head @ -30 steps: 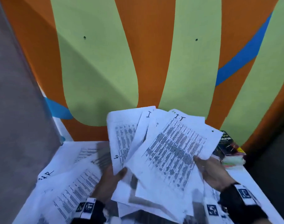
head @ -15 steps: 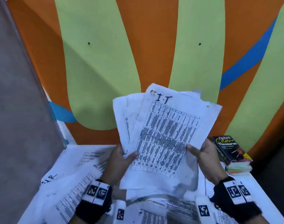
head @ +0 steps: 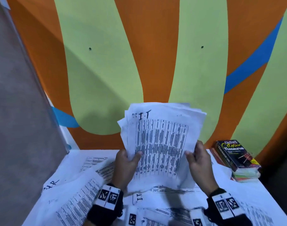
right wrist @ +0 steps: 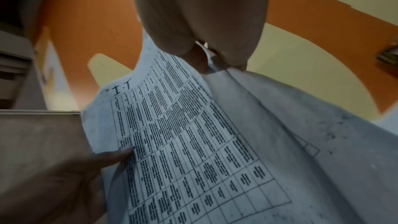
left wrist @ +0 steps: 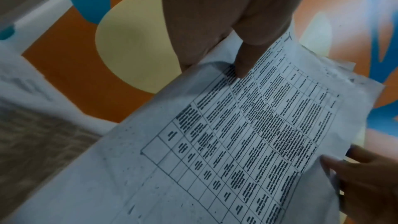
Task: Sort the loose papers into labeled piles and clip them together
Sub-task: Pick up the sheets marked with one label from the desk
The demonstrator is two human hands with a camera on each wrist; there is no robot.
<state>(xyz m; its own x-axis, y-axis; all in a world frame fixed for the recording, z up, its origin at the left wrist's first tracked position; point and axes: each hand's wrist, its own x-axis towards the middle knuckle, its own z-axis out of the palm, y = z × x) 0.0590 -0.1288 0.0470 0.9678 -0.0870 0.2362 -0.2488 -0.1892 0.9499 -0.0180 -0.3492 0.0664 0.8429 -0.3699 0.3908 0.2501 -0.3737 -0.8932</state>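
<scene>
The white bench (head: 247, 190) ends at a painted orange, green and blue wall (head: 155, 62) on the far side, at a grey panel (head: 17, 128) on the left, and at its own right edge just past a small stack of books with a black Oxford thesaurus on top (head: 237, 158) in the far right corner. Between the wall and the raised papers there is free air above the bench.

Both hands hold one upright sheaf of white printed sheets with a table grid and a handwritten "I.T" at the top (head: 160, 144), lifted clear of the bench in the middle, tilted a little back toward the wall. The left hand (head: 125, 167) grips the sheaf's left edge, thumb on the front sheet, fingers behind. The right hand (head: 200, 160) pinches the right edge the same way, thumb in front. Each wrist wears a black band with square markers.

Two hands, one held sheaf; the number of sheets in it cannot be told. Loose printed white papers (head: 77, 198) cover the near and left part of the bench, overlapping, too many to count; one at the left bears a handwritten "H.R", another near the middle "I.T".
</scene>
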